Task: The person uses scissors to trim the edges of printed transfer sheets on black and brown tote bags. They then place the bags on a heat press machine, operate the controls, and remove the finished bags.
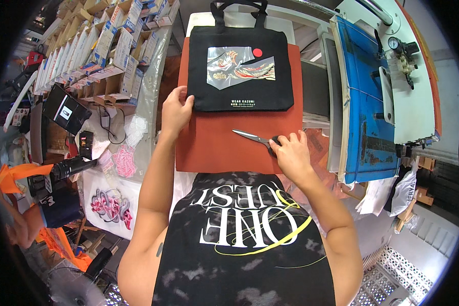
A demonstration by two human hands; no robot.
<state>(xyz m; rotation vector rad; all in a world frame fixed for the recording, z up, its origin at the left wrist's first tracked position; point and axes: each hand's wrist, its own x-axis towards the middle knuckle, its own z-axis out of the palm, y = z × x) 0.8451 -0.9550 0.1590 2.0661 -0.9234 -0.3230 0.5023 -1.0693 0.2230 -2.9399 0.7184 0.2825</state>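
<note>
1. Far left of the work area, the person's left hand [176, 113] rests with fingers loosely bent, its thumb at the lower left edge of a black tote bag [239, 93]; whether it pinches the cloth, I cannot tell.
2. The tote lies flat on a rust-red pad [211, 148], handles pointing away. It looks like light, soft cloth that would fold readily; the side seams or handles [218, 18] seem the best places to hold.
3. On its front sits a clear film [217, 79] over a wave print. The film is glossy, probably thin and slick, best lifted by a corner.
4. Below the print, scissors [252, 136] point left, their metal blades likely stiff and sharp; the dark loops are the safe hold.
5. Rightmost, the right hand [294, 154] grasps those loops.
</note>
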